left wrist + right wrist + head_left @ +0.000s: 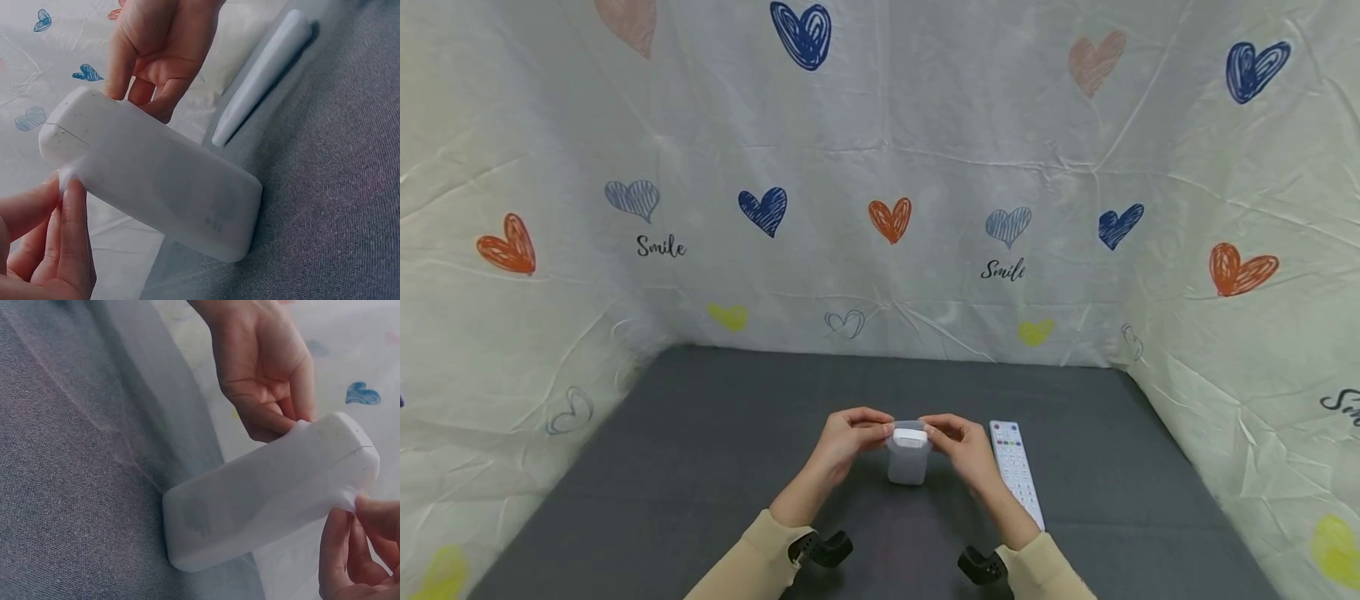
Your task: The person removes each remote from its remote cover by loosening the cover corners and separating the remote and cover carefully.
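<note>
We see a heart-printed white cloth draped behind and to both sides of a dark grey tabletop. On that tabletop, near its middle, a white device in a translucent sleeve stands upright on its lower end, held up between two hands. To its right, close by but apart, a white remote control lies flat with its buttons up.

Our left hand pinches the edge of the sleeve at the device's top, thumb against forefinger, as the left wrist view shows. Our right hand does the same on the opposite side, its fingertips nipping the sleeve's rim beside the white cap. The sleeve covers most of the body; the rounded top pokes out above it.
</note>
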The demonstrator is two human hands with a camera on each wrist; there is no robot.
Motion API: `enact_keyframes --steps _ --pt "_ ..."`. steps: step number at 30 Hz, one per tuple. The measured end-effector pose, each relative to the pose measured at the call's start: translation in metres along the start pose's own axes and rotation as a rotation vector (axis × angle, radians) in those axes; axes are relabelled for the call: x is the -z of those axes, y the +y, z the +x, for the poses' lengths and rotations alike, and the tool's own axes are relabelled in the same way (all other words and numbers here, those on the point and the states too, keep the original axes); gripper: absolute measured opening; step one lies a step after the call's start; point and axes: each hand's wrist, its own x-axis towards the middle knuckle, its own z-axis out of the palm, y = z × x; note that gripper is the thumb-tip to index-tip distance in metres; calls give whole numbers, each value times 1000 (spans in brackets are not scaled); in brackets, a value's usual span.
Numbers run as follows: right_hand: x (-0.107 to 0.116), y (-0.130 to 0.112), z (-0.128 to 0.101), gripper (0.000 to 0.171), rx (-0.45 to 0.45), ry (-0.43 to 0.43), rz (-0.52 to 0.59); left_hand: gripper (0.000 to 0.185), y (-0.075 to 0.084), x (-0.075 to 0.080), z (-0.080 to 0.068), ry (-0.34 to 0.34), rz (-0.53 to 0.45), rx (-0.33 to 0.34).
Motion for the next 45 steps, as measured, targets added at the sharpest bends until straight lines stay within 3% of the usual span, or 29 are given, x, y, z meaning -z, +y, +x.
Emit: enact_keyframes --steps 9,27,39,45 --pt "-3 28 9 20 -7 54 12 21 -7 2 3 -18 36 5" --pt "-8 39 7 18 35 95 -8 14 -14 -1 4 -23 114 -58" --pt "-9 47 6 16 62 124 -89 11 -20 -1 4 -11 194 -82" --pt "-11 31 -4 15 87 122 -136 11 -3 -7 -12 -17 214 -101"
